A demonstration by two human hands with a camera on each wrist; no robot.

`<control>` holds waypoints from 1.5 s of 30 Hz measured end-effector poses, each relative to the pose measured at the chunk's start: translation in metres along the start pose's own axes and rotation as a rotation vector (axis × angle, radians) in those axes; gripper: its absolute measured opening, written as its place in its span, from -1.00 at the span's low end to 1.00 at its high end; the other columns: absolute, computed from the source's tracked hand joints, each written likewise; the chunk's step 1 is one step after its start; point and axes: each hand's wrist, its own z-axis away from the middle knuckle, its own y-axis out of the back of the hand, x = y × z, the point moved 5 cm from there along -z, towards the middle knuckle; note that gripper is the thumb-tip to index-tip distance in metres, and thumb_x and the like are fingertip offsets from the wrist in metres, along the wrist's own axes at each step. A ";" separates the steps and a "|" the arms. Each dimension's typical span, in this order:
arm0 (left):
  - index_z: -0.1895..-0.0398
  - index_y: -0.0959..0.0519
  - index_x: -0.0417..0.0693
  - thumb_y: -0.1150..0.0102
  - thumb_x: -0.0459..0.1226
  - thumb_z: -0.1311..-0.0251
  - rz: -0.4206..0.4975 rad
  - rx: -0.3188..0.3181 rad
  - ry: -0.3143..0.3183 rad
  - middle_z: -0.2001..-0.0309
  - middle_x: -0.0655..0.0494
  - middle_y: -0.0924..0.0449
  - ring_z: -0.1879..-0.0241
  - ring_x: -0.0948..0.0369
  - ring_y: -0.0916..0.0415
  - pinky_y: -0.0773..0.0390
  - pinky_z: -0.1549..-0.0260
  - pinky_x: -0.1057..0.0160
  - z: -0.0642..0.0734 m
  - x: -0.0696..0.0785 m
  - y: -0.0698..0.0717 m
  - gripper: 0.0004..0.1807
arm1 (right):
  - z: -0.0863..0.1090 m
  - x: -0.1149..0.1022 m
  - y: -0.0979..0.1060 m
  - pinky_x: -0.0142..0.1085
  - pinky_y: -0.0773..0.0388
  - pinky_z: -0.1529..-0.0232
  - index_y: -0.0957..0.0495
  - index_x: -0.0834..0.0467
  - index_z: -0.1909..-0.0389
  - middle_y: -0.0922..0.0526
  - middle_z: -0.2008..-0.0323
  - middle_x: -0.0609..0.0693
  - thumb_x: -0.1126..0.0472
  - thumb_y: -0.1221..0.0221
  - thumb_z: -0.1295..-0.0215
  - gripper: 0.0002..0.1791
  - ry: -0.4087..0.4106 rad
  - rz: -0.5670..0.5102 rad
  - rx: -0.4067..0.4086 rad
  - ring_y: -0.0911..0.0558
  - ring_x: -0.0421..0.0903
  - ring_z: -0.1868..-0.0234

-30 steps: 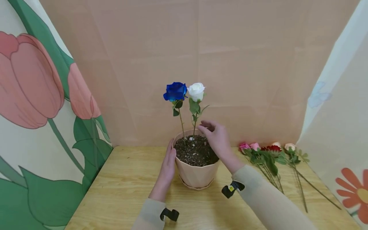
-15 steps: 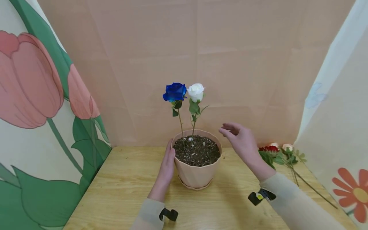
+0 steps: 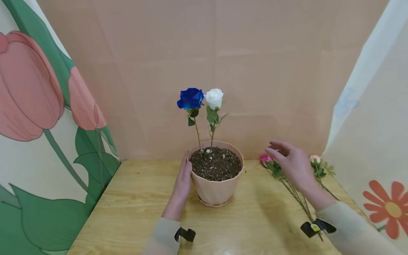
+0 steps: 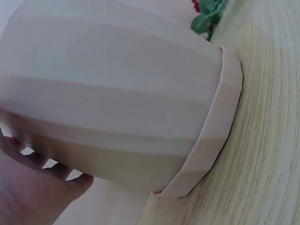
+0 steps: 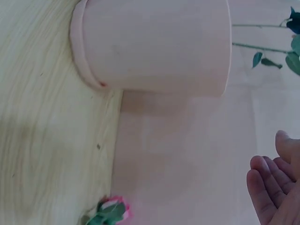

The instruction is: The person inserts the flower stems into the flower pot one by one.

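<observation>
A pale pink flowerpot (image 3: pixel 216 191) on a matching saucer holds dark soil (image 3: pixel 220 168). From the soil rise a blue rose (image 3: pixel 190 98) and a white rose (image 3: pixel 214 98), both upright. My left hand (image 3: pixel 182 180) rests against the pot's left side with its fingers extended; the left wrist view shows the fingers (image 4: pixel 42 161) touching the pot wall. My right hand (image 3: pixel 293 164) hovers above the loose flowers at the right, its fingers loosely bent and nothing between them. In the right wrist view the right hand (image 5: pixel 279 187) is apart from the pot.
On the table's right side lie several loose flowers, among them a bright pink one (image 3: pixel 265 160) and a pale one (image 3: pixel 315 159); my right hand and sleeve partly cover them. A pink backdrop (image 3: pixel 159 88) stands behind the wooden table (image 3: pixel 137 205), with flower-printed panels at both sides.
My right hand has moved away from the white rose, rightward to over the loose flowers. The left hand stays at the pot, and both planted roses remain standing.
</observation>
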 end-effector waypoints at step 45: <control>-0.87 0.11 0.26 0.41 0.10 -0.83 0.035 -0.019 0.027 -0.82 0.08 0.20 -0.77 -0.02 0.23 0.17 -0.68 -0.26 0.001 -0.001 0.001 -0.32 | 0.064 0.163 -0.018 0.27 -0.67 0.12 -0.80 0.23 -0.14 -0.84 -0.03 0.25 -0.12 -0.42 -0.52 -0.50 -0.109 0.310 -0.183 -0.79 0.35 0.03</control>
